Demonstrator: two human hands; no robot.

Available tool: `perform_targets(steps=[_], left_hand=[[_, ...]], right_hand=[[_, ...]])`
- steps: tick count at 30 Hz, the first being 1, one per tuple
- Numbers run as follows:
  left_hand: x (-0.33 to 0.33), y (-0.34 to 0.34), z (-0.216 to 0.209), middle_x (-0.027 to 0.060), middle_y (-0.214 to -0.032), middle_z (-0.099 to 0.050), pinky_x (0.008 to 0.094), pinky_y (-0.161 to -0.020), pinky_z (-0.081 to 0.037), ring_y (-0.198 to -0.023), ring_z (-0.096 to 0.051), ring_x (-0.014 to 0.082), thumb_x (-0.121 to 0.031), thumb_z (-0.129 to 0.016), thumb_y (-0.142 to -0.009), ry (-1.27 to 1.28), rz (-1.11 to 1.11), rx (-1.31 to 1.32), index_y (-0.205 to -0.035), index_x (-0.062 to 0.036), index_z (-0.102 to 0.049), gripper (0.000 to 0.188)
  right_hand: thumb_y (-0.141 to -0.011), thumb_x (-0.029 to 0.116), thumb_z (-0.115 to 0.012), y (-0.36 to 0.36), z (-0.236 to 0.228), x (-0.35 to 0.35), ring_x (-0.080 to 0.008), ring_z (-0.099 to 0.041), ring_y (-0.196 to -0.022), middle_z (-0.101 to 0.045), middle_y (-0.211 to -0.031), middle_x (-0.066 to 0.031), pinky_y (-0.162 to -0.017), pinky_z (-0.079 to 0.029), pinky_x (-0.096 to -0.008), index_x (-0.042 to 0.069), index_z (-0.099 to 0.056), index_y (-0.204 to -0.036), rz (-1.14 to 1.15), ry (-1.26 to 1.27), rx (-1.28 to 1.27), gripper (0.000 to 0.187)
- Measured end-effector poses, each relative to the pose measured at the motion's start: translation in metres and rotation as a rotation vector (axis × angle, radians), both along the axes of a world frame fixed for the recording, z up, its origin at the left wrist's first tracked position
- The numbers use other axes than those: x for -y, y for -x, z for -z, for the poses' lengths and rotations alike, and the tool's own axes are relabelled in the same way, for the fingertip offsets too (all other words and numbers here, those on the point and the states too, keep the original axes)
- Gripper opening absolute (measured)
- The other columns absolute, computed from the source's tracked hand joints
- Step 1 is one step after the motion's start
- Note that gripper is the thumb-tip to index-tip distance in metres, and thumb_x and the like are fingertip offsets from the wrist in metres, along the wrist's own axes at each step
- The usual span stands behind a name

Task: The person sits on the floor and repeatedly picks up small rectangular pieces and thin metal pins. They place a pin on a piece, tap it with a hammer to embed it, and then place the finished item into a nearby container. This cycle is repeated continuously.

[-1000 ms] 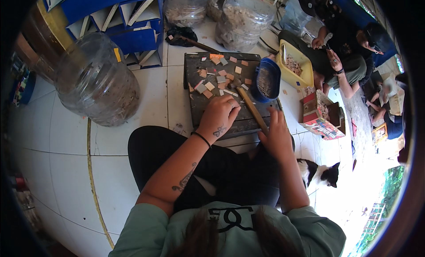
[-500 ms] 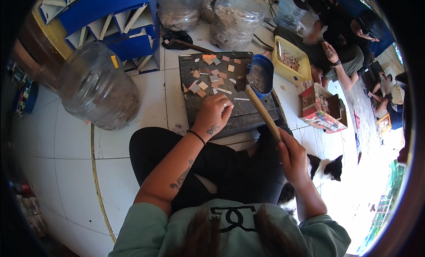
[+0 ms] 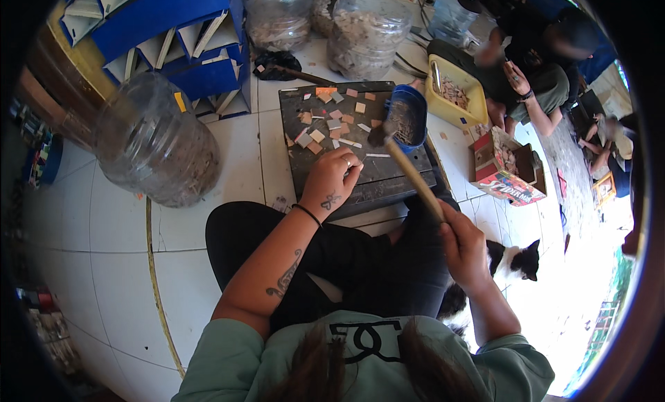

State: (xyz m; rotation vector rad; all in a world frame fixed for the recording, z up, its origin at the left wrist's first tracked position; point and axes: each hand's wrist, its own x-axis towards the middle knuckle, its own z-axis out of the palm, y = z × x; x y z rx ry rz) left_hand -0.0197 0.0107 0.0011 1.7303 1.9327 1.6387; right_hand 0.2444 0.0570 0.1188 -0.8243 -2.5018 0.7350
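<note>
My right hand [image 3: 464, 249] is wrapped round the wooden handle of a hammer [image 3: 415, 179], whose dark head is raised over the work block. At the near edge of the dark block [image 3: 312, 177], my left hand [image 3: 334, 172] is closed with fingertips pressed together and a ring on one finger. Whatever it pinches is too small or hidden to make out. Several small square tile pieces [image 3: 317, 135] in tan, pink, grey and white lie scattered beyond it on the block. A blue tub [image 3: 409, 97] with small dark bits inside stands on the block's right side, partly behind the hammer head.
A yellow basin [image 3: 476, 111] and a red printed box [image 3: 509, 187] of pieces stand to the right. Clear plastic containers [image 3: 156, 146] and blue shelving [image 3: 163, 14] are left and behind. A black-and-white cat [image 3: 519, 260] is by my right arm; another person [image 3: 547, 76] sits far right.
My right hand has shifted slightly right with the hammer, and the hammer head looks blurred. My left hand stays closed in nearly the same place.
</note>
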Motion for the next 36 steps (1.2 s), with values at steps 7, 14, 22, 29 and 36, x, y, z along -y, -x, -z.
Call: perform_targets(steps=[7, 14, 22, 29, 36], left_hand=[[0.001, -0.001, -0.001, 0.0104, -0.081, -0.064, 0.0357, -0.07, -0.051, -0.077, -0.065, 0.0289, -0.003, -0.067, -0.083, 0.051, 0.019, 0.069, -0.081, -0.0002, -0.065, 0.004], [-0.001, 0.0, -0.001, 0.0102, -0.082, -0.065, 0.0352, -0.07, -0.051, -0.078, -0.066, 0.029, -0.004, -0.067, -0.083, 0.039, 0.02, 0.07, -0.081, -0.0001, -0.065, 0.005], [0.0, 0.0, -0.001, 0.0103, -0.081, -0.065, 0.0354, -0.069, -0.051, -0.077, -0.065, 0.0286, -0.003, -0.067, -0.083, 0.059, 0.017, 0.046, -0.081, -0.0001, -0.065, 0.005], [-0.001, 0.0, 0.001, 0.01, -0.081, -0.065, 0.0355, -0.069, -0.051, -0.076, -0.065, 0.0283, -0.003, -0.067, -0.083, 0.019, 0.016, 0.04, -0.081, -0.0002, -0.065, 0.004], [0.0, -0.001, 0.0, 0.0093, -0.082, -0.066, 0.0354, -0.069, -0.051, -0.077, -0.065, 0.0278, -0.004, -0.068, -0.082, 0.046, -0.018, 0.004, -0.081, -0.0013, -0.065, 0.004]], right_hand=[[-0.095, 0.001, -0.052, 0.001, -0.002, -0.002, -0.0323, -0.06, -0.074, -0.058, -0.085, -0.0168, -0.069, -0.049, -0.0364, 0.003, -0.055, -0.131, -0.021, -0.025, 0.027, 0.036], [-0.095, 0.002, -0.052, 0.002, 0.0, -0.004, -0.0332, -0.061, -0.075, -0.058, -0.085, -0.0176, -0.07, -0.049, -0.0376, 0.003, -0.054, -0.131, -0.048, -0.027, 0.09, 0.036], [-0.096, 0.002, -0.051, 0.003, 0.003, -0.005, -0.035, -0.063, -0.079, -0.06, -0.089, -0.0185, -0.071, -0.05, -0.0388, 0.003, -0.053, -0.132, -0.024, -0.011, 0.08, 0.036], [-0.096, 0.003, -0.051, 0.005, 0.005, -0.001, -0.0365, -0.061, -0.077, -0.059, -0.089, -0.018, -0.07, -0.05, -0.04, 0.005, -0.053, -0.133, -0.037, -0.013, 0.115, 0.038], [-0.095, 0.004, -0.052, -0.001, 0.019, -0.005, -0.0377, -0.062, -0.079, -0.06, -0.091, -0.0183, -0.071, -0.05, -0.0406, 0.004, -0.052, -0.133, -0.042, -0.02, 0.029, 0.037]])
